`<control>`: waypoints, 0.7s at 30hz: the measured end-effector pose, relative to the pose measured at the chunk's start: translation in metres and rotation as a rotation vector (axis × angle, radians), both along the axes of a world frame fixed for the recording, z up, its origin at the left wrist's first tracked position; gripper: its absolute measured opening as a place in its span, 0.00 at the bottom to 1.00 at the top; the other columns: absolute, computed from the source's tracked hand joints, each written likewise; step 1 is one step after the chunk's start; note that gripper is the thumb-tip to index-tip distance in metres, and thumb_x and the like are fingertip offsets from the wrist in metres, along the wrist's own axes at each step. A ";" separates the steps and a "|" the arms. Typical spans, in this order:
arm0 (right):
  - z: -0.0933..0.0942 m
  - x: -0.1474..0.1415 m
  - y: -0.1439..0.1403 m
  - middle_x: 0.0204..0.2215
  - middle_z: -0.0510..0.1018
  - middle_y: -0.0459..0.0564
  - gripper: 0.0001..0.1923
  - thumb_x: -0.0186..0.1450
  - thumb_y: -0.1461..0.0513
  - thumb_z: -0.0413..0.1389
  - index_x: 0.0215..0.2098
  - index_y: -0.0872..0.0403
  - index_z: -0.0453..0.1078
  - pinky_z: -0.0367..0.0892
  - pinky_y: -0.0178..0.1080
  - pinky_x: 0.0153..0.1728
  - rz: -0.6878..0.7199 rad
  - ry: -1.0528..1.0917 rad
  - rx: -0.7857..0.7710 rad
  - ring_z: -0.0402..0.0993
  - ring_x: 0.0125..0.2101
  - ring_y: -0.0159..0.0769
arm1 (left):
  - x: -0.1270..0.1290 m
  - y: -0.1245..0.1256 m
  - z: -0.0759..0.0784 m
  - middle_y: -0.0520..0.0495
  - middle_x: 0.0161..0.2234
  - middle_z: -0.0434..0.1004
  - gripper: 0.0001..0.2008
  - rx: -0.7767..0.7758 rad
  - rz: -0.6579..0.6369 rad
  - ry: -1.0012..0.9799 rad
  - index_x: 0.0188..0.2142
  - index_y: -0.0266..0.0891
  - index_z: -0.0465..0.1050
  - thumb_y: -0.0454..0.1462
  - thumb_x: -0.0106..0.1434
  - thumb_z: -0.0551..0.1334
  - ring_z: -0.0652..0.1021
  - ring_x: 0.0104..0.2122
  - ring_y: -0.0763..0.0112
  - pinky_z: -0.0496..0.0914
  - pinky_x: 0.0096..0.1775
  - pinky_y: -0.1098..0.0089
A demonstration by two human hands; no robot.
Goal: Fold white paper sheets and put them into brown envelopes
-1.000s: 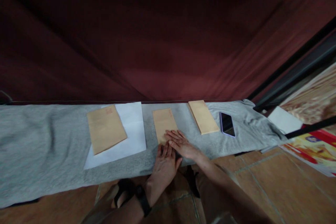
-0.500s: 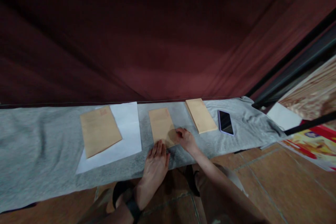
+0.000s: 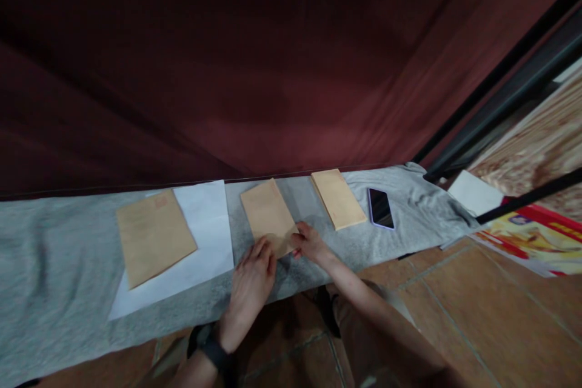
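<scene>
Your left hand [image 3: 253, 279] lies at the near left corner of the middle envelope [image 3: 268, 212], its fingers bent over the near edge; you cannot tell from here whether they grip the paper or only press on it. Your right hand [image 3: 311, 244] has its thumb and fingers closed on the same envelope's near right corner, pinching it. The envelope sits askew around the middle of the gray cloth [image 3: 59, 267], between the cloth's far and near edges.

To its left, a wider brown envelope [image 3: 154, 236] lies partly over a white sheet [image 3: 211, 218], which reaches from near the cloth's far edge to close by its near edge. To the right, just beside the far edge, you have a stack of brown envelopes [image 3: 339, 199], and then a phone [image 3: 381, 208], dark screen up, toward the cloth's right end. A dark red curtain [image 3: 273, 103] hangs along the far edge. Your left wrist wears a dark band [image 3: 214, 353].
</scene>
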State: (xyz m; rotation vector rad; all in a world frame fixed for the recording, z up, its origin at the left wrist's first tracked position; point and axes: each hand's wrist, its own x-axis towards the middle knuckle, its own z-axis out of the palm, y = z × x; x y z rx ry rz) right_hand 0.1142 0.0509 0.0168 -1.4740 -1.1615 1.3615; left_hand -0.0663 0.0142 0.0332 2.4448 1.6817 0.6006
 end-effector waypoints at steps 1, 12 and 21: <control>0.000 0.001 0.002 0.22 0.72 0.39 0.09 0.58 0.56 0.56 0.36 0.51 0.68 0.65 0.32 0.15 -0.023 0.029 0.023 0.67 0.15 0.28 | -0.002 0.003 0.000 0.40 0.59 0.74 0.15 0.007 0.016 -0.032 0.52 0.38 0.74 0.37 0.71 0.53 0.76 0.56 0.57 0.73 0.55 0.58; 0.030 0.088 0.032 0.17 0.66 0.37 0.21 0.58 0.48 0.55 0.41 0.54 0.69 0.58 0.30 0.13 -0.410 -0.017 0.205 0.60 0.13 0.26 | -0.007 0.015 0.000 0.41 0.65 0.66 0.18 0.015 0.048 -0.162 0.56 0.39 0.72 0.40 0.71 0.54 0.75 0.58 0.56 0.74 0.55 0.59; 0.029 0.154 0.031 0.16 0.66 0.39 0.22 0.61 0.49 0.52 0.41 0.56 0.73 0.56 0.30 0.16 -0.644 -0.252 0.234 0.60 0.15 0.28 | -0.005 0.013 0.001 0.41 0.64 0.68 0.19 -0.054 -0.015 -0.102 0.55 0.38 0.74 0.40 0.71 0.52 0.77 0.56 0.57 0.76 0.53 0.59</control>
